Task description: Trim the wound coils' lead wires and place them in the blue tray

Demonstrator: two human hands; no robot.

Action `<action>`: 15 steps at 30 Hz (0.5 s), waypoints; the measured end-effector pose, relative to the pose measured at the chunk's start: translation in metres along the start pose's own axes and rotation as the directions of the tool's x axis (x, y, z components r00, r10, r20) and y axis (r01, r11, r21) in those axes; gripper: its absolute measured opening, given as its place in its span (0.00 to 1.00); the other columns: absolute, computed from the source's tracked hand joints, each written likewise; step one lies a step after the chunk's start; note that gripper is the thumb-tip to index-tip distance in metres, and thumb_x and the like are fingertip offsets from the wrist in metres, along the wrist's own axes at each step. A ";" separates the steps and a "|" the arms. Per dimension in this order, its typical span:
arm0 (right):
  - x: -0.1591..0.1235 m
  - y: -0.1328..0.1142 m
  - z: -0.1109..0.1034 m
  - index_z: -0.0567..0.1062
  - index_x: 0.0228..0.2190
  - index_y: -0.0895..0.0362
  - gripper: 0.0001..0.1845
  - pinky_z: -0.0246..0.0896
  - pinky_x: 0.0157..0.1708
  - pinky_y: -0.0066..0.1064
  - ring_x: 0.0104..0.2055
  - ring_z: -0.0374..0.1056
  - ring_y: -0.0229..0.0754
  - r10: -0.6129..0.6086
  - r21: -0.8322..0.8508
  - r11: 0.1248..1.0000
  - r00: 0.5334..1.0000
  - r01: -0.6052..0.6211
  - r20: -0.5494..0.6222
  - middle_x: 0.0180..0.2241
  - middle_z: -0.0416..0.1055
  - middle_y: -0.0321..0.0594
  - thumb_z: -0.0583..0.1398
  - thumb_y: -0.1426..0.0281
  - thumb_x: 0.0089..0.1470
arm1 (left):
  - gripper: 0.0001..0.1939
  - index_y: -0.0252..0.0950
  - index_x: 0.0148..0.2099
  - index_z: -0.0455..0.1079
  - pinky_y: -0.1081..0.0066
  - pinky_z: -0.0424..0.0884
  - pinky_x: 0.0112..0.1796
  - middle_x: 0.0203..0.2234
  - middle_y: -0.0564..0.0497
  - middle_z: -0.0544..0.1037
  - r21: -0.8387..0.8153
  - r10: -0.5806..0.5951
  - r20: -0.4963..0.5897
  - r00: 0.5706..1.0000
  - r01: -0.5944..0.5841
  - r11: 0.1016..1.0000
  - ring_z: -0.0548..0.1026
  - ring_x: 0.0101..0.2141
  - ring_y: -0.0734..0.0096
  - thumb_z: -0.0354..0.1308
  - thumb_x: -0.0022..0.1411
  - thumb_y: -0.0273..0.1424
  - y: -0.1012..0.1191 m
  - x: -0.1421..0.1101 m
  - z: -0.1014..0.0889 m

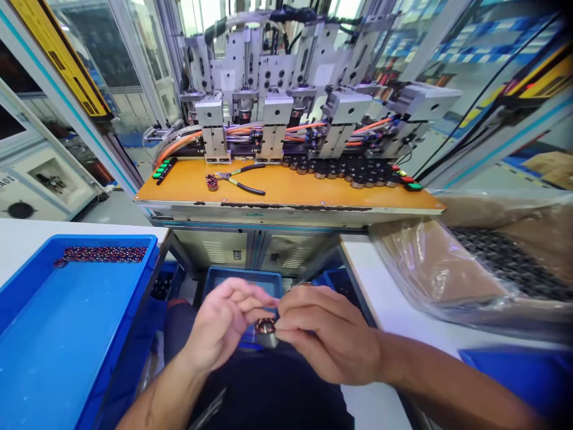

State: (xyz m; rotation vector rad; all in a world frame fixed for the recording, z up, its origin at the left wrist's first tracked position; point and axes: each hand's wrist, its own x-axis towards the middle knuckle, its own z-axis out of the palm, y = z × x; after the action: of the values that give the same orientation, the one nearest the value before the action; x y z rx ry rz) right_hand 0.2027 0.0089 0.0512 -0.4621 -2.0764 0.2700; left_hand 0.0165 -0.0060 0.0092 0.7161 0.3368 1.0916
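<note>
The characters "A01" can be read on the pale cabinet (54, 188) at nine o'clock of the view. A small round wound part (265, 326) shows coppery windings between dark segments above a blurred silvery side. It sits at three o'clock from the left hand (224, 325), whose fingers are loosely curled, and nine o'clock from the right hand (329, 334), whose fingertips bunch at its edge; I cannot tell which hand grips it.
</note>
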 end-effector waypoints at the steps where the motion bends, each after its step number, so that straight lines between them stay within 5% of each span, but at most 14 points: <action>1: 0.000 0.001 -0.001 0.72 0.34 0.60 0.07 0.69 0.31 0.25 0.31 0.70 0.35 -0.016 -0.005 1.000 1.000 0.016 -0.004 0.28 0.72 0.41 0.55 0.76 0.63 | 0.20 0.32 0.42 0.74 0.72 0.76 0.38 0.34 0.47 0.82 0.000 -0.108 0.021 0.994 0.108 0.994 0.81 0.34 0.68 0.61 0.61 0.46 -0.002 0.002 -0.001; 4: 0.000 0.002 -0.003 0.72 0.33 0.61 0.08 0.69 0.31 0.26 0.30 0.70 0.35 -0.040 -0.017 0.999 0.999 0.040 0.007 0.28 0.72 0.41 0.54 0.76 0.64 | 0.27 0.28 0.36 0.73 0.75 0.72 0.21 0.21 0.47 0.78 -0.032 -0.362 0.172 0.916 0.373 0.927 0.77 0.19 0.70 0.52 0.64 0.51 -0.009 0.005 -0.006; 6: 0.000 0.003 -0.005 0.72 0.33 0.61 0.08 0.69 0.31 0.26 0.30 0.69 0.35 -0.041 -0.025 0.999 0.999 0.042 0.021 0.27 0.72 0.41 0.54 0.76 0.64 | 0.24 0.29 0.37 0.71 0.77 0.66 0.15 0.20 0.47 0.77 -0.037 -0.391 0.225 0.892 0.409 0.912 0.75 0.15 0.70 0.54 0.64 0.49 -0.010 0.004 -0.008; 11: -0.003 0.004 -0.006 0.73 0.34 0.60 0.06 0.70 0.33 0.26 0.31 0.71 0.35 -0.001 -0.059 0.998 1.000 -0.001 -0.030 0.28 0.73 0.40 0.55 0.77 0.62 | 0.16 0.33 0.43 0.67 0.80 0.70 0.20 0.20 0.51 0.78 0.077 -0.277 0.136 0.951 0.268 0.960 0.77 0.18 0.73 0.64 0.61 0.39 -0.007 0.003 -0.009; 15: -0.005 0.002 0.000 0.71 0.32 0.59 0.05 0.67 0.30 0.25 0.29 0.69 0.34 0.096 -0.042 0.994 0.992 -0.100 -0.083 0.27 0.72 0.38 0.57 0.78 0.60 | 0.12 0.38 0.48 0.66 0.82 0.72 0.23 0.25 0.54 0.80 0.168 -0.105 0.061 0.993 0.094 0.981 0.78 0.21 0.77 0.62 0.63 0.28 -0.006 0.002 -0.006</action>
State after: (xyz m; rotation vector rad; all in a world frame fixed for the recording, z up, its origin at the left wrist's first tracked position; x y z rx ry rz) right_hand 0.2057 0.0085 0.0464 -0.5944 -1.9878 0.2574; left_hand 0.0182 -0.0039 0.0005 0.8729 0.4021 0.9487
